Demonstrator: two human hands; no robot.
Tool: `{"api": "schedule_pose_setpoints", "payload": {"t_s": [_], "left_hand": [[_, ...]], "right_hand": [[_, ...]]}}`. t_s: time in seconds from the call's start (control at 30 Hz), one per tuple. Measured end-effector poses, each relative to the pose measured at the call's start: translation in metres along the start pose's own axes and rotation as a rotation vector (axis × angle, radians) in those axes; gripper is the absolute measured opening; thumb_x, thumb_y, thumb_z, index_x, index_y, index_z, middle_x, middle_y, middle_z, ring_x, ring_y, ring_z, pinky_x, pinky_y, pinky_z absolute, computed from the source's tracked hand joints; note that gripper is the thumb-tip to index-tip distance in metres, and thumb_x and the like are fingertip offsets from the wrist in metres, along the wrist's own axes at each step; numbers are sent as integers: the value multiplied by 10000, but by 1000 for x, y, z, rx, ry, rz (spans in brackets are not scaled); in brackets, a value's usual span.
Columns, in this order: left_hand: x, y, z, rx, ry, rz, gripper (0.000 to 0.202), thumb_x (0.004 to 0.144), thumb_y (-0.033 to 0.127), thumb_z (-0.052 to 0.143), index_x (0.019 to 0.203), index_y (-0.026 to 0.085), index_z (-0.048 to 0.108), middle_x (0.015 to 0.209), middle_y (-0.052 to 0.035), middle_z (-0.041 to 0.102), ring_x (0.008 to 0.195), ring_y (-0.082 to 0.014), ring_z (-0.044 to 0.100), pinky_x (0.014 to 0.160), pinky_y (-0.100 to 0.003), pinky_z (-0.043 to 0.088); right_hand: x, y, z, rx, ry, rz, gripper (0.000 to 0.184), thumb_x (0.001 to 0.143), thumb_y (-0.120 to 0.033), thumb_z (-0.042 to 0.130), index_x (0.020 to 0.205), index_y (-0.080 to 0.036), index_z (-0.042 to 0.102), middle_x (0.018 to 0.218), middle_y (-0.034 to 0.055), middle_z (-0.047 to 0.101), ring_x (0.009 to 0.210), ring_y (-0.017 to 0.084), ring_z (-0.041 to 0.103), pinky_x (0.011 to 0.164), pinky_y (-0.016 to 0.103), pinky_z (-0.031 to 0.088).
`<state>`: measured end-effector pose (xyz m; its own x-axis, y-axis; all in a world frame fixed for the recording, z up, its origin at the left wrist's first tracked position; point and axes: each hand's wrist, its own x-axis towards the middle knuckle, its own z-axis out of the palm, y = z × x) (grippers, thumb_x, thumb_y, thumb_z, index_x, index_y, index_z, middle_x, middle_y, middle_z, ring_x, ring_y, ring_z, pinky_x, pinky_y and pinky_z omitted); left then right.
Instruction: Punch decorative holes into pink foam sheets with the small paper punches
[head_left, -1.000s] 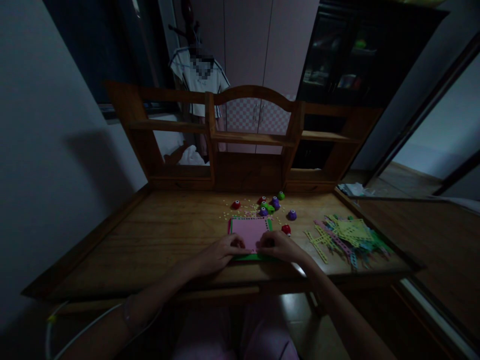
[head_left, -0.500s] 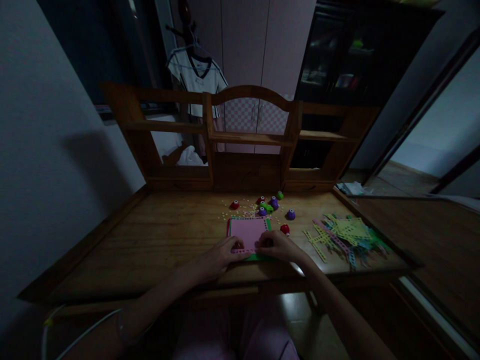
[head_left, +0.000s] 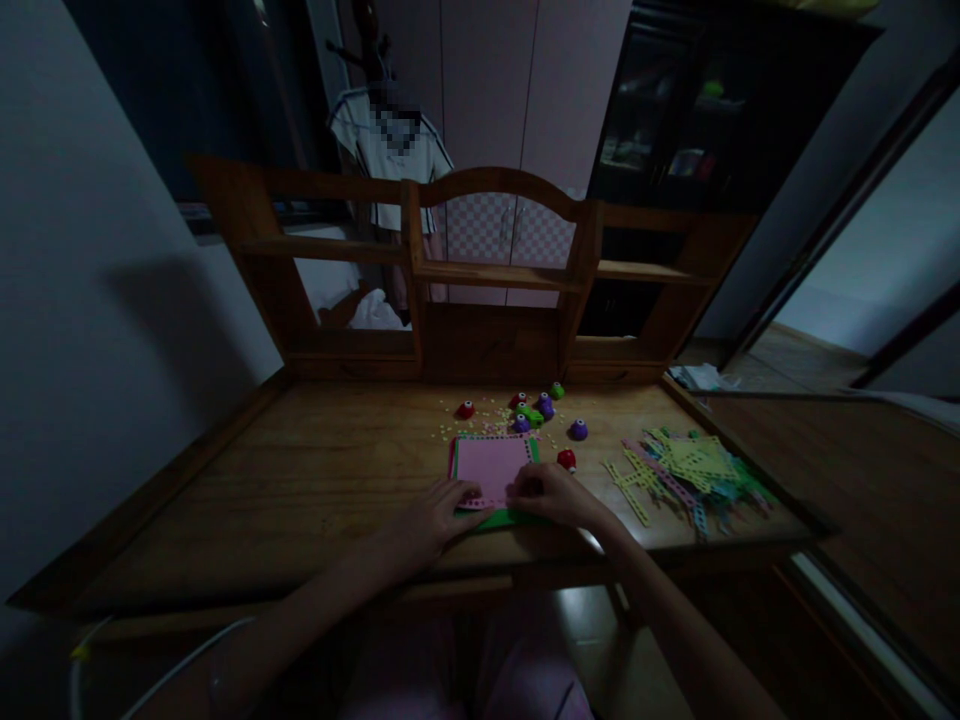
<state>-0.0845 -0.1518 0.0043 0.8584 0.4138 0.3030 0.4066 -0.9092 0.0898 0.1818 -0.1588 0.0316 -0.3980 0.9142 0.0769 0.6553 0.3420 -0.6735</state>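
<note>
A pink paper sheet point(head_left: 492, 466) with small holes punched along its edges lies on a green sheet point(head_left: 504, 519), and a red edge peeks out at the left. My left hand point(head_left: 439, 512) has thumb and fingers closed on the sheet's near left edge. At the near right edge, the curled fingers of my right hand point(head_left: 555, 493) pinch the same pink sheet. Its near edge bows slightly up off the green one. Beyond it sit several small craft punches: a red punch point(head_left: 567, 460), a purple punch point(head_left: 578, 429) and a green punch point(head_left: 556, 390) among them.
Tiny punched-out paper dots point(head_left: 491, 418) are scattered behind the sheets. To the right lies a heap of perforated paper strips and scraps point(head_left: 694, 465) in yellow, pink, blue and green. A wooden shelf unit point(head_left: 495, 275) rises along the back of the wooden desk point(head_left: 330, 460).
The view has shifted slightly. Around the near left edge of the pink sheet, which my left hand grips, a bit more of the green sheet shows. Both hands keep their hold.
</note>
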Motion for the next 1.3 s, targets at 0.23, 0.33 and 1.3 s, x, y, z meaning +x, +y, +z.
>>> {"api": "schedule_pose_setpoints", "payload": {"t_s": [0.23, 0.33, 1.3], "left_hand": [[-22, -1, -5, 19, -34, -74, 639, 848, 58, 413, 1407, 345, 294, 1405, -86, 387, 1228, -239, 423, 968, -400, 414], [-31, 0, -11, 3, -33, -90, 645, 836, 30, 410, 1397, 335, 316, 1425, -76, 376, 1237, -230, 428, 975, -390, 421], [1, 13, -2, -3, -15, -102, 664, 845, 44, 440, 1417, 336, 273, 1519, -51, 198, 1355, -242, 266, 1068, -448, 315]], "right_hand": [[-1, 1, 0, 42, 13, -24, 206, 773, -357, 660, 855, -169, 680, 790, 34, 669, 701, 152, 600, 606, 222, 418], [-1, 1, 0, 56, 8, -41, 194, 777, -349, 660, 849, -170, 679, 794, 31, 668, 699, 148, 598, 602, 217, 414], [1, 4, -2, 116, -46, -37, 244, 799, -396, 633, 874, -165, 665, 789, 27, 659, 711, 147, 589, 624, 225, 425]]}}
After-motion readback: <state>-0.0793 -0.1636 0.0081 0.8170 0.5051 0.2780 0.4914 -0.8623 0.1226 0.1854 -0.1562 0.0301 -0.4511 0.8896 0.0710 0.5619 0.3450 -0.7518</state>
